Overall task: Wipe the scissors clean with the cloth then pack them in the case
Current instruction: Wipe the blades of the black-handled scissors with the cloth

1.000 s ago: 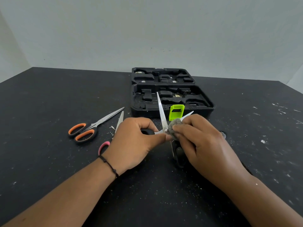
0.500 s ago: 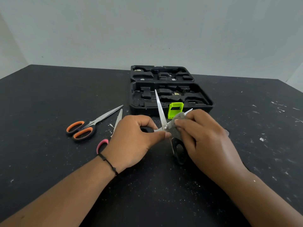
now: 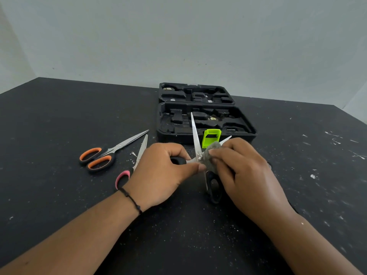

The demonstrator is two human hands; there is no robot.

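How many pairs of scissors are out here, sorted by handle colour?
Orange-handled scissors: 1, lying on the table
Pink-handled scissors: 1, lying on the table
Black-handled scissors: 1, held open in the left hand
Total: 3

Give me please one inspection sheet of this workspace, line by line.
Surface: black table, pale specks and scratches.
Job's things: black-handled scissors open, held; grey cloth at the pivot; black case open; orange-handled scissors and pink-handled scissors lying on the table.
Clutter: green latch on the case front.
Grippers: left hand grips a scissor handle; right hand pinches the cloth.
Cables: nothing seen.
Surroundings: pale wall.
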